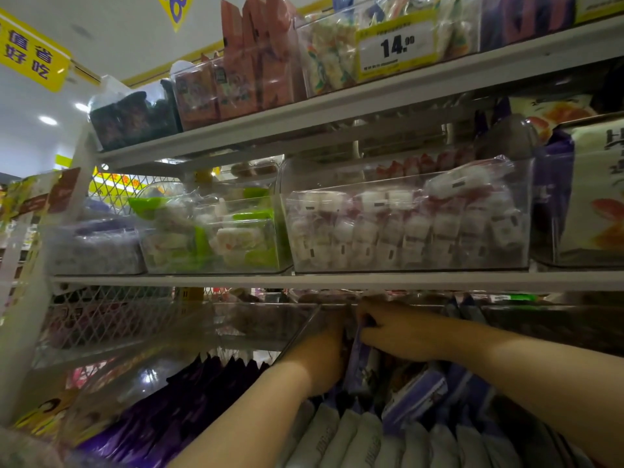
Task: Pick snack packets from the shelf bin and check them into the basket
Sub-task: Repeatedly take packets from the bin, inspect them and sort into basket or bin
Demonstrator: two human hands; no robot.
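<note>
Reaching into the clear shelf bin [300, 332], the right hand [401, 336] pinches a purple snack packet [361, 366] by its top edge, likely to draw it upright from the row, while the left hand [320, 359] presses alongside, its grasp hidden from view.

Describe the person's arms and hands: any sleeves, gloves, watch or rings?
The left hand and right hand are ungloved, on arms that are bare up to the frame edge, with no sleeves in view. No watch, bracelet or band shows at either wrist. No rings are visible, though some fingers are hidden.
</note>
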